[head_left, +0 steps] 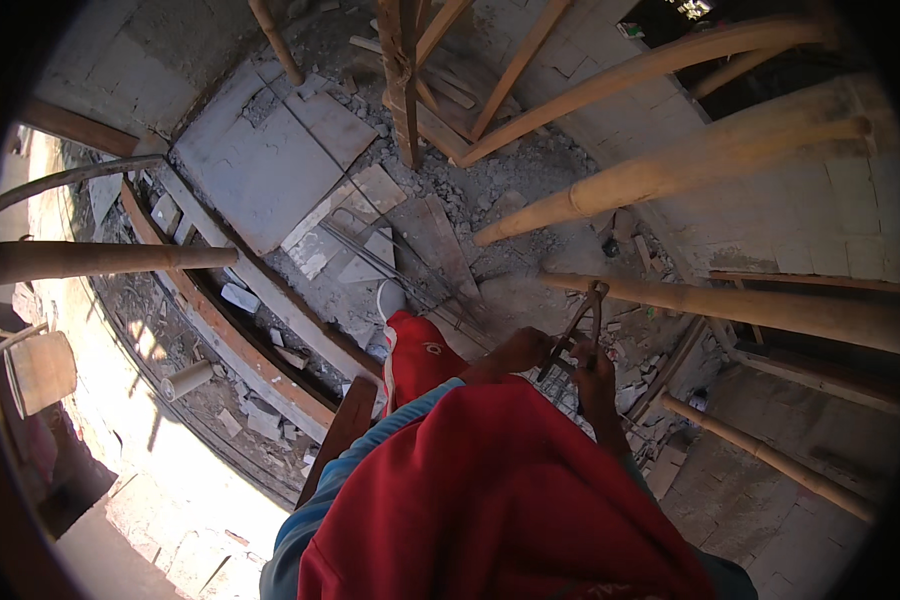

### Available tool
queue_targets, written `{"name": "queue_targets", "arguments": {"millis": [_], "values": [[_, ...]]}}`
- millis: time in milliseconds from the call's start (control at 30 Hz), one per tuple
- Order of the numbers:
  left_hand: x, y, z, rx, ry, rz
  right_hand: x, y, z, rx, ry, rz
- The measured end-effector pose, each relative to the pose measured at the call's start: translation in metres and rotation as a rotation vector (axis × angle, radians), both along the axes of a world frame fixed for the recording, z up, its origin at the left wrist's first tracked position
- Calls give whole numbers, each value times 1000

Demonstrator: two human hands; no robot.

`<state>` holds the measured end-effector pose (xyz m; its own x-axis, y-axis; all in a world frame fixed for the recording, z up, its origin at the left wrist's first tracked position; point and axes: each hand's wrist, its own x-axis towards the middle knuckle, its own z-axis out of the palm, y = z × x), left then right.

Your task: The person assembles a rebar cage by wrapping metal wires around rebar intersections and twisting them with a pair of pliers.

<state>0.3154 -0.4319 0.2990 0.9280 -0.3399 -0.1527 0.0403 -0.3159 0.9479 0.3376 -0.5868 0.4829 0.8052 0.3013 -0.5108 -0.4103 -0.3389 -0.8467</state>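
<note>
Head view: we look down past a red top to both hands, held close together above rubble.
Dark two-legged tool: we find the dark two-legged tool just ahead of the hands, its joined end pointing away from us, overlapping a bamboo pole in this view.
Right hand: the right hand appears to be curled around one leg of it.
Left hand: the left hand is bent near the other leg; at this size and in this shade, we cannot tell whether its fingers grip it.
Thin rods: below the hands we see thin rods, apparently metal.
Step in hand: we judge this to be handling the tool over the rods.
Next move: it would call for a firm hold on both legs and a clear sight of the joined end.
</note>
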Motion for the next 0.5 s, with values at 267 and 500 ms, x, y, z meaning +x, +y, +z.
{"name": "queue_targets", "arguments": {"millis": [267,500], "values": [[1,-112,64,-162,415,-126,-78,-202,-27,220,-79,-228],[-15,-246,77,-113,341,93,-135,-295,-11,-218,-663,-358]]}}
